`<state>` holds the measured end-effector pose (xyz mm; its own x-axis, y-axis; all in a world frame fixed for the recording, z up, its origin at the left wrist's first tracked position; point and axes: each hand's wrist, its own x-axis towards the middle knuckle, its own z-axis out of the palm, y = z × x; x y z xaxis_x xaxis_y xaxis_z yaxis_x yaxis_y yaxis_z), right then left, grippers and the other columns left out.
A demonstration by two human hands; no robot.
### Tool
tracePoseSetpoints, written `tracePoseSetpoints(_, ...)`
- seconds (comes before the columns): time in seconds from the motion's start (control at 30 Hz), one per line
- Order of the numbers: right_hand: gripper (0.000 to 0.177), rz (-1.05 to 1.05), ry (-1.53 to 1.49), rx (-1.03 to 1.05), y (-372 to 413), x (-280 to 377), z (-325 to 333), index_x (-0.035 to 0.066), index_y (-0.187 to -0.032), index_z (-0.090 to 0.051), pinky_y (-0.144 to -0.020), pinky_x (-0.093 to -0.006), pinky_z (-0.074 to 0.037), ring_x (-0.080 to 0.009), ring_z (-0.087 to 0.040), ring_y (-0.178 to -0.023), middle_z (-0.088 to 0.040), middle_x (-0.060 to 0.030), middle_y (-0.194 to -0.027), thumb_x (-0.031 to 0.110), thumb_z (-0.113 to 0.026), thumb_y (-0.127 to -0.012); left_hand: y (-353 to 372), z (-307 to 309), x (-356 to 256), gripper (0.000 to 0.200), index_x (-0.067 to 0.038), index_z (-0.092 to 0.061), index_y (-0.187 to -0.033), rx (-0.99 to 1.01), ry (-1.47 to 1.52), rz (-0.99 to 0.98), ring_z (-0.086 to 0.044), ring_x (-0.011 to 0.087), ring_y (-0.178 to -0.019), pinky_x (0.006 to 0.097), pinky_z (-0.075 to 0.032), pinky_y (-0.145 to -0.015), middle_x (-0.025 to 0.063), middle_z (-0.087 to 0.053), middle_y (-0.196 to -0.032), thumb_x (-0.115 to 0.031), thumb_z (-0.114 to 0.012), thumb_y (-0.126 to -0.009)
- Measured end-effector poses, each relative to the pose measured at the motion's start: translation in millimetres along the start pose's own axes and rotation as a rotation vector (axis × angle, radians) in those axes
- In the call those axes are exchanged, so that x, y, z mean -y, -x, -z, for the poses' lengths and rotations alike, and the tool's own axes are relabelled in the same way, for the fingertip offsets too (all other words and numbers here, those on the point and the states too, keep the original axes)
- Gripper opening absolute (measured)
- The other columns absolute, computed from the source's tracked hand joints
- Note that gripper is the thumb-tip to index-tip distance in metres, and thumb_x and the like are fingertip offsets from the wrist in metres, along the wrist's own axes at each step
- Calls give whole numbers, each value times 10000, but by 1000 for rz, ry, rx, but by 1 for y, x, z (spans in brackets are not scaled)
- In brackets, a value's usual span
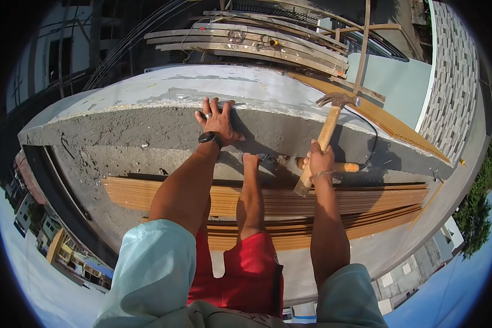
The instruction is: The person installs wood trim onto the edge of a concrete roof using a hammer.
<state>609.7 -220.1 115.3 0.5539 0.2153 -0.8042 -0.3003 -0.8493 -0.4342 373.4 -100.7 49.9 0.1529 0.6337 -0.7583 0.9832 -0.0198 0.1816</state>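
Observation:
My left hand lies with fingers spread on the rough grey concrete wall top, its fingertips at the white-edged far side. My right hand is wrapped around the wooden handle of a claw hammer. The steel head is up over the wall's far edge, and the handle's butt points down toward the brown panels. Just beyond that hand is a second tool with a wood-coloured handle, partly covered by the hand and hammer. A black cord curves down close to it.
Long brown ribbed panels lie stacked on the floor by my legs. Another brown panel slants along the wall's far side at right. Past the wall, timber planks sit lower down. A wall with patterned cladding rises at right.

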Motion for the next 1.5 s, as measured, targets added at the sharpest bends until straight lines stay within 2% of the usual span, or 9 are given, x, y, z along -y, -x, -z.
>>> tracePoseSetpoints(0.1, 220, 124, 179, -100, -6, -15, 1, 12, -902, -492, -372, -310, -417, -149, -525, -439, -524, -71, -623, 203, -599, -887, 4, -3, 1, 1101, -270, -331, -1378, 24, -4, -19, 11, 406, -1405, 667, -55, -1052, 177, -160, -1463, -405, -906, -449)
tracePoseSetpoints(0.43, 254, -106, 316, 97, -24, 14, 23, 19, -912, -489, -410, -309, -433, -147, -514, -443, -524, -63, -637, 244, -606, -891, 1, 1, -2, 1062, -233, -363, -1365, 20, -15, 4, 24, 421, -1404, 679, -48, -1055, 195, -176, -1461, -390, -893, -459)
tracePoseSetpoints(0.57, 262, -142, -51, 84, -11, 20, 14, 3, -913, -494, -414, -318, -427, -148, -508, -450, -533, -66, -646, 243, -596, -898, 6, -4, 0, 1078, -240, -355, -1370, 10, -4, -4, 31, 418, -1404, 680, -47, -1052, 192, -174, -1461, -405, -895, -452)
tracePoseSetpoints(0.63, 225, -72, 327, 48, -25, 1, 14, 34, -926, -479, -398, -313, -412, -142, -483, -441, -499, -43, -619, 236, -577, -914, 1, -3, 0, 1087, -240, -349, -1370, 9, -23, -3, 31, 418, -1403, 685, -46, -1047, 192, -171, -1461, -413, -898, -448)
tracePoseSetpoints(0.77, 238, -162, 45, 106, -25, 31, 15, 41, -937, -485, -400, -317, -411, -146, -479, -440, -479, -41, -611, 254, -587, -907, 5, 2, -3, 1080, -236, -344, -1372, 18, -5, 7, 22, 412, -1404, 674, -48, -1053, 192, -167, -1463, -408, -898, -461)
tracePoseSetpoints(1.1, 271, -138, 11, 94, -17, 22, 14, 20, -906, -489, -424, -306, -415, -139, -506, -463, -519, -49, -637, 266, -602, -902, 5, 1, -4, 1086, -239, -333, -1380, 41, -23, 3, 58, 403, -1408, 665, -32, -1065, 180, -152, -1473, -425, -893, -468)
tracePoseSetpoints(1.17, 260, -205, 273, 217, -31, 17, 20, 29, -922, -482, -418, -305, -417, -139, -497, -452, -508, -43, -625, 262, -597, -904, 2, 1, -4, 1087, -239, -332, -1380, 33, -43, 25, 51, 402, -1409, 663, -34, -1068, 180, -160, -1469, -419, -894, -468)
tracePoseSetpoints(1.37, 260, -80, 86, 103, -21, 22, 11, 19, -935, -495, -424, -305, -421, -137, -502, -453, -515, -45, -635, 260, -588, -906, 5, 5, -5, 1092, -231, -323, -1387, 45, -18, 9, 38, 408, -1408, 668, -49, -1063, 183, -166, -1466, -412, -892, -474)
tracePoseSetpoints(1.5, 270, -166, 372, 227, -35, 41, 18, 15, -939, -490, -417, -299, -420, -137, -506, -454, -517, -45, -637, 267, -584, -908, -3, -3, -1, 1108, -270, -337, -1365, 3, -32, 19, 10, 412, -1404, 673, -48, -1046, 182, -168, -1468, -413, -911, -429)
